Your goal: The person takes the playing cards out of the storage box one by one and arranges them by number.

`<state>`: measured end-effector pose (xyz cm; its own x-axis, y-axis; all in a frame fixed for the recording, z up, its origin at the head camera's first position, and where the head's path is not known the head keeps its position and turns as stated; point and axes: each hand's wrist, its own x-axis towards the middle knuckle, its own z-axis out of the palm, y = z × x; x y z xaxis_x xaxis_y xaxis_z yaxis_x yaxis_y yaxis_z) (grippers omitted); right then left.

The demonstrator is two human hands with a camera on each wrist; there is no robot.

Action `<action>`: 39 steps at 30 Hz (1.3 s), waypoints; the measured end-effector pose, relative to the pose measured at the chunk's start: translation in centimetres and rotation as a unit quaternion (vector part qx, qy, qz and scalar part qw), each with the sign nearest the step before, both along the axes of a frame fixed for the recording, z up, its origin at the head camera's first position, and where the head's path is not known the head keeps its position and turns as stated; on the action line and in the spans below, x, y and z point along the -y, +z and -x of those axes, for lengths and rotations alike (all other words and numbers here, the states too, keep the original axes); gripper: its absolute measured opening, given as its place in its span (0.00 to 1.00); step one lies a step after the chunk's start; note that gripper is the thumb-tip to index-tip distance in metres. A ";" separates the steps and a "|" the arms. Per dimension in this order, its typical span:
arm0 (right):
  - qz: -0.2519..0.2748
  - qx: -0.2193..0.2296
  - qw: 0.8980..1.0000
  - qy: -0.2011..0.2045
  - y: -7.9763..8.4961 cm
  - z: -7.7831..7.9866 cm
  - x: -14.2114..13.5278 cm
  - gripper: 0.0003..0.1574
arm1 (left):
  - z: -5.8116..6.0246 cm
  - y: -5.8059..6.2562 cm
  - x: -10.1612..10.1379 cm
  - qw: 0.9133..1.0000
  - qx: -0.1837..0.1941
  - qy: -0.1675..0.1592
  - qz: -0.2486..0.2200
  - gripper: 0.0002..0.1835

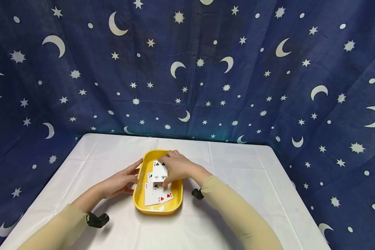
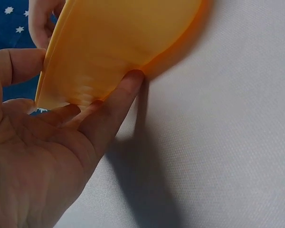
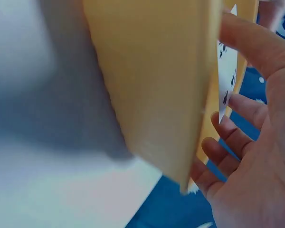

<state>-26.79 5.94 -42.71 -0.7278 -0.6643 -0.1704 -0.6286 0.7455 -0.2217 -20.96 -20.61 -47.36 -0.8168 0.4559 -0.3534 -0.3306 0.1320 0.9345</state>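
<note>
A yellow tray stands on the table with several playing cards in it. My right hand reaches in over its right side and pinches a four of clubs between thumb and fingers. That card is raised and tilted above the others, its edge seen in the right wrist view beside the fingertips. Beneath it lie a red ace and other overlapping cards, partly hidden. My left hand rests against the tray's left side, thumb at the rim and fingers along the outer wall.
A white cloth covers the table. Behind it and along both sides hangs a dark blue curtain with moons and stars. Dark wrist cameras sit close over the cloth.
</note>
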 end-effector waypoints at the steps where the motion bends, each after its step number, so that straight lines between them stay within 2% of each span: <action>1: 0.008 0.002 1.000 -0.002 0.2 0.0 -0.4 0.60 | 0.0 0.0 0.0 1.000 0.000 0.001 0.000 0.49; 10: 0.070 -0.002 0.997 -0.025 1.8 0.2 -4.6 0.59 | -0.1 0.1 -0.1 1.000 0.000 0.004 0.011 0.49; 20: 0.094 0.001 0.992 -0.080 2.8 0.8 -9.8 0.61 | -0.3 0.2 0.0 1.000 -0.006 0.001 0.021 0.48; 29: 0.103 0.011 0.988 -0.114 2.4 1.1 -13.8 0.62 | -0.3 0.4 -0.2 1.000 -0.007 0.000 0.021 0.48; 39: 0.082 0.031 0.989 -0.123 0.6 1.6 -17.5 0.61 | -0.3 0.3 -0.2 1.000 -0.006 0.001 0.028 0.48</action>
